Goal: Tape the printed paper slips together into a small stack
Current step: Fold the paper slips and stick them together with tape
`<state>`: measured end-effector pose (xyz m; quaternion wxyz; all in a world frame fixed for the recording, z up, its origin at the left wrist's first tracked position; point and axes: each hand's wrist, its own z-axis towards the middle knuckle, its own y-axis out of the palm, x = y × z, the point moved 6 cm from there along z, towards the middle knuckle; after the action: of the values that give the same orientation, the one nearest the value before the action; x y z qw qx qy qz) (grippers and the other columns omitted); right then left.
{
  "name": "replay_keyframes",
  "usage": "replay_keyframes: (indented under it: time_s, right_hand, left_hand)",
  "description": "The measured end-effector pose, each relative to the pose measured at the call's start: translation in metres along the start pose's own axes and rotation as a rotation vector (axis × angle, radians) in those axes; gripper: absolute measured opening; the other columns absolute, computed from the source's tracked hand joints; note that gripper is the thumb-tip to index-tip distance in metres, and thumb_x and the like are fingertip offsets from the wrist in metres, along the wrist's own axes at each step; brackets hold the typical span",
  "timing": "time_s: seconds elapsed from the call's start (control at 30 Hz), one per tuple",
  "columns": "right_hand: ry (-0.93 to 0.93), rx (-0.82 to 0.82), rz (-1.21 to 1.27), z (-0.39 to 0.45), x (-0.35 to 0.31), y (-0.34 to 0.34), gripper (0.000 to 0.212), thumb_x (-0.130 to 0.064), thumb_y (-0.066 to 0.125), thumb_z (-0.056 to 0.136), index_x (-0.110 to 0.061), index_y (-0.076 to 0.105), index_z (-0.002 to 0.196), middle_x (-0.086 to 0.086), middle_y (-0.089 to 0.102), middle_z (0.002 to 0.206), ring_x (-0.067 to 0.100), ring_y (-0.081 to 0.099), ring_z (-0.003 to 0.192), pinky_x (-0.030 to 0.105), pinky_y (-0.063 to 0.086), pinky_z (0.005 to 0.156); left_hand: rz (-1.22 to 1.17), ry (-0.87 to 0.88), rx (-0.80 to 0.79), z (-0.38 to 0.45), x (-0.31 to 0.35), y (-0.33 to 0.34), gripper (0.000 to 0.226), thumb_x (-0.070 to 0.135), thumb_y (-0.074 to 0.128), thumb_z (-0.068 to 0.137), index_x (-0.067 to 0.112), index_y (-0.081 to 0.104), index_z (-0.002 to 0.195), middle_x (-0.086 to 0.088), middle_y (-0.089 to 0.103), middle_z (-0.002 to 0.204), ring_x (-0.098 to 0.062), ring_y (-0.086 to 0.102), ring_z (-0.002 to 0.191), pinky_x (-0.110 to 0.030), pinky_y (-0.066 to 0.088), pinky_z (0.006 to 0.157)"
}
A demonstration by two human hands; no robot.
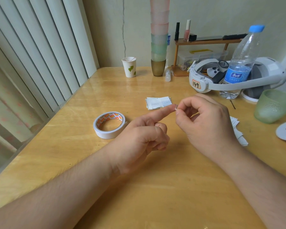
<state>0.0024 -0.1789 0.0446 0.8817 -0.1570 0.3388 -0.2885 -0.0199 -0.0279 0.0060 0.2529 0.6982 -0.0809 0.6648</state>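
Fingers (180,109) of the right hand (208,124) pinched a small clear piece of tape (176,107) stuck on the tip of the left hand's (139,138) outstretched index finger; the other left fingers were curled in, empty. Printed paper slips (158,102) lay on the table (73,146) just beyond the fingertips, the tape roll (109,125) to their left, more slips (238,131) behind the right hand.

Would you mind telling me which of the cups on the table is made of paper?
The white paper cup with green leaf prints, standing alone left of the tall cup stack. The stacked cups and the green cup at the right edge are frosted and translucent.
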Motion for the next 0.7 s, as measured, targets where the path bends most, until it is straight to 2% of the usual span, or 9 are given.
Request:
replay_keyframes:
  time_s: [0.47, 0.57, 0.7]
  right_hand:
    - [0.024, 0.011, -0.003, 0.0003, -0.001, -0.0022, 0.01, -0.012, 0.073, 0.084, -0.02, 0.068, 0.079, -0.008, 0.061, 0.077, 0.012, 0.059, 0.071, 0.024, 0.047, 0.065]
    - [0.047, 0.008, 0.05, -0.0001, -0.0017, -0.0036, 0.004, -0.019, 0.068, 0.084, -0.018, 0.066, 0.08, -0.01, 0.062, 0.077, 0.013, 0.06, 0.074, 0.024, 0.047, 0.065]
    - [0.078, 0.0, 0.063, -0.001, -0.0016, -0.003, 0.013, -0.033, 0.071, 0.085, -0.021, 0.065, 0.083, -0.007, 0.065, 0.076, 0.015, 0.061, 0.069, 0.025, 0.049, 0.063]
  left_hand:
    - [0.003, 0.0, 0.022, 0.0005, 0.0004, -0.003, 0.076, -0.005, 0.049, 0.072, 0.019, 0.061, 0.143, 0.004, 0.03, 0.058, -0.022, 0.031, 0.063, -0.035, 0.035, 0.073]
    - [0.013, -0.001, 0.03, 0.0007, -0.0004, -0.0042, 0.078, -0.005, 0.048, 0.072, 0.02, 0.06, 0.145, 0.003, 0.031, 0.057, -0.022, 0.034, 0.062, -0.035, 0.035, 0.074]
    - [0.016, 0.001, 0.028, 0.0015, -0.0005, -0.0047, 0.077, -0.005, 0.048, 0.073, 0.02, 0.06, 0.145, 0.003, 0.031, 0.059, -0.022, 0.033, 0.063, -0.038, 0.031, 0.073]
